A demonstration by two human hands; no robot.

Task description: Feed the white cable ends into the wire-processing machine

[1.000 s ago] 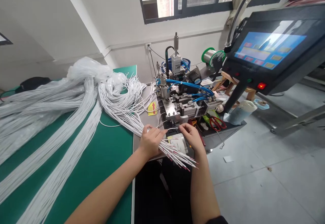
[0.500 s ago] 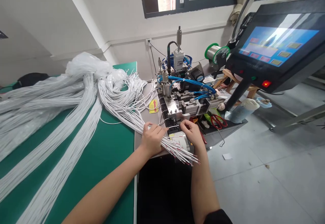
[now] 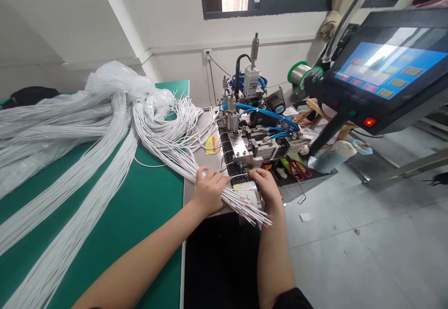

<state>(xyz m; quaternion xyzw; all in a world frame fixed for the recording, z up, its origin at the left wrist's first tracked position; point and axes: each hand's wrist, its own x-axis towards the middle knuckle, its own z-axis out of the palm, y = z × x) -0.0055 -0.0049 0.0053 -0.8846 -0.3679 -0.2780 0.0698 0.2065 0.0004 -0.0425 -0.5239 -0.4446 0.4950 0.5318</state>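
My left hand is closed around a bundle of white cables, whose red-tipped ends stick out past my fingers to the lower right. A single white cable stretches between my left fingertips and my right hand. The right fingers are pinched on the end of that cable, at the front of a bench machine with metal cylinders and blue air hoses. Below the stretched cable sits a white, rounded machine part with a yellow label.
More white cables, partly wrapped in clear plastic, lie across the green table. At the right stands a touchscreen panel in front of a solder wire spool. Red-handled scissors lie beside the machine.
The view has shifted slightly. Both hands keep their grips near the machine front, and the single cable between them now bows upward a little.
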